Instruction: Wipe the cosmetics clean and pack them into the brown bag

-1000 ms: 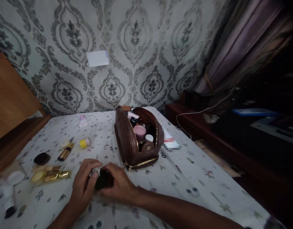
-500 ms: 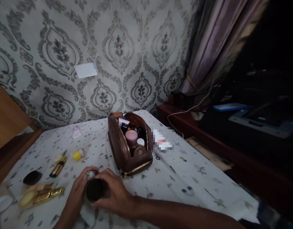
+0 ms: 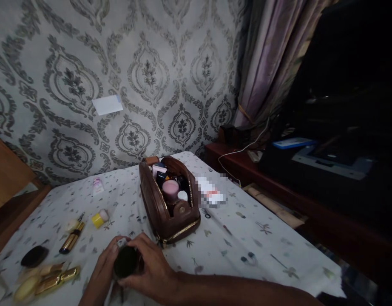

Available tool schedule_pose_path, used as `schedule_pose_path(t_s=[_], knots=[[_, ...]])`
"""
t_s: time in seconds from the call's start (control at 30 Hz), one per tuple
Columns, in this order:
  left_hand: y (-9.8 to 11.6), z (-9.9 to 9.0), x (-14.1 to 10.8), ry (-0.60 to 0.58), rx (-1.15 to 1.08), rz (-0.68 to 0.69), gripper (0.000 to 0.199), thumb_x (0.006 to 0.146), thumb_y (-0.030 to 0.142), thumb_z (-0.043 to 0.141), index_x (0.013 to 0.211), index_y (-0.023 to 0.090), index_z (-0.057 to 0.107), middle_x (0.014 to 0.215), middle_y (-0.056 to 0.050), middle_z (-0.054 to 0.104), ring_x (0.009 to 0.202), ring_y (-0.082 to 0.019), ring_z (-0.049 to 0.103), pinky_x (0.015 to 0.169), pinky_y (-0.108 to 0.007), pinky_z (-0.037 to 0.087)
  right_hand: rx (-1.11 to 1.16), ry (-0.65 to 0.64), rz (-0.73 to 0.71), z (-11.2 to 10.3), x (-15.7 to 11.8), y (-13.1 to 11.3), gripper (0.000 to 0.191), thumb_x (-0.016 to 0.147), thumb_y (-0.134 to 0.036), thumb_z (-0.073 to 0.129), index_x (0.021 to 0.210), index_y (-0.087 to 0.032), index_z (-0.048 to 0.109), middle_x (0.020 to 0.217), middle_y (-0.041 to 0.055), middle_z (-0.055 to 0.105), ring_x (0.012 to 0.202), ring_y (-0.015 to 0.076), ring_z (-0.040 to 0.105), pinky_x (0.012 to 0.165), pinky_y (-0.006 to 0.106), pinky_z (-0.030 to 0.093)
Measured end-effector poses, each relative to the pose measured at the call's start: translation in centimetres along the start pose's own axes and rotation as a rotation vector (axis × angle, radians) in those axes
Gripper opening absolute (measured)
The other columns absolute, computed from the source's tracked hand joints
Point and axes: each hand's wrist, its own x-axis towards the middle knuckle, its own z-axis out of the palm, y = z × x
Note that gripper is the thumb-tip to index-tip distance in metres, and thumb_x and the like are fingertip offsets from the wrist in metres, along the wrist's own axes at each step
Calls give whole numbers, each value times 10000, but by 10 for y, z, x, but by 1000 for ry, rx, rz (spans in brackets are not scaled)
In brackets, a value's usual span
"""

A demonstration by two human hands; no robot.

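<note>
Close to the front of the cloth-covered table, both hands hold a small jar with a dark round lid (image 3: 125, 261). My left hand (image 3: 102, 264) wraps round its left side, and my right hand (image 3: 153, 265) grips the lid's edge with thumb and fingers. Most of the jar's body is hidden behind my fingers. Just beyond stands a brown zip bag (image 3: 154, 216), unzipped at the top. Inside it are a pink-lidded jar (image 3: 170, 190), a white cap (image 3: 183, 196) and several dark items.
Left lie a yellow-and-white bottle (image 3: 99, 219), black-and-gold tube (image 3: 71, 239), gold tube (image 3: 57, 280), dark oval item (image 3: 34, 256) and pink tube (image 3: 98, 185). A blurred white packet (image 3: 211, 191) lies right of the bag. Patterned wall (image 3: 148, 76) stands behind; a wooden panel (image 3: 11, 174) bounds the left.
The view has shifted slightly, so the scene sits a little lower and further left. Both hands still hold the dark-lidded jar in nearly the same grip.
</note>
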Motion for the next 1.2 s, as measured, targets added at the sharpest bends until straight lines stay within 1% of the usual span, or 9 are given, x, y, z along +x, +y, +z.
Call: schedule_pose_path(t_s=[0.17,0.3,0.43,0.57,0.7,0.8,0.93,1.03,1.2], knots=[[4,3,-3,110,64,-11,677,641,822,571,883,205,712,874,-44,751,912,-292,687,816,-384,581,2,3,12,1,0,0,675,534,-321,913,1130,-245,605,1002,4,597,875,187,600,772,290,484],[5,0,0,103,48,-14,677,631,848,557,827,216,700,763,-19,734,829,-282,686,734,-372,588,28,-7,-37,-2,2,-3,663,556,-338,899,1142,-246,605,992,8,591,865,184,586,770,284,491],[-6,-10,2,203,139,-75,702,678,807,548,956,185,719,975,-76,756,1053,-331,657,867,-420,554,72,-48,-96,-7,4,-6,653,634,-323,861,1227,-254,596,1000,19,586,870,180,577,782,287,500],[-14,-15,0,205,174,-133,697,749,740,517,1092,159,691,1172,-109,711,1203,-324,591,1033,-442,461,80,-64,-75,-9,3,-10,649,629,-255,866,1226,-248,613,980,16,571,855,170,571,776,279,505],[-6,-10,-5,243,180,-100,543,739,664,566,986,197,692,1157,-75,710,1217,-308,573,1033,-404,467,64,-61,-62,-9,2,-13,610,644,-236,860,1201,-244,612,953,5,555,848,165,561,786,281,503],[4,-4,-9,302,165,-7,406,713,623,595,829,240,668,987,-40,731,1099,-287,620,963,-381,506,70,-63,-63,-10,1,-16,536,681,-240,831,1172,-245,617,939,-1,546,838,158,559,779,274,500],[14,2,-11,208,142,63,406,761,632,567,658,239,574,673,-2,641,728,-224,622,711,-324,540,64,-74,-52,-11,0,-19,493,690,-211,812,1145,-242,623,947,-1,542,824,151,557,750,262,497],[19,4,-12,163,100,25,488,781,668,541,571,236,459,499,45,474,490,-154,476,477,-270,436,61,-74,-54,-11,0,-20,479,696,-189,799,1134,-234,612,959,1,544,821,152,553,745,264,498],[25,6,-11,136,53,22,550,759,715,548,542,227,417,456,64,401,420,-113,394,388,-243,324,82,-47,-88,-10,-1,-16,487,703,-170,798,1138,-222,586,993,19,574,873,177,573,795,298,499]])
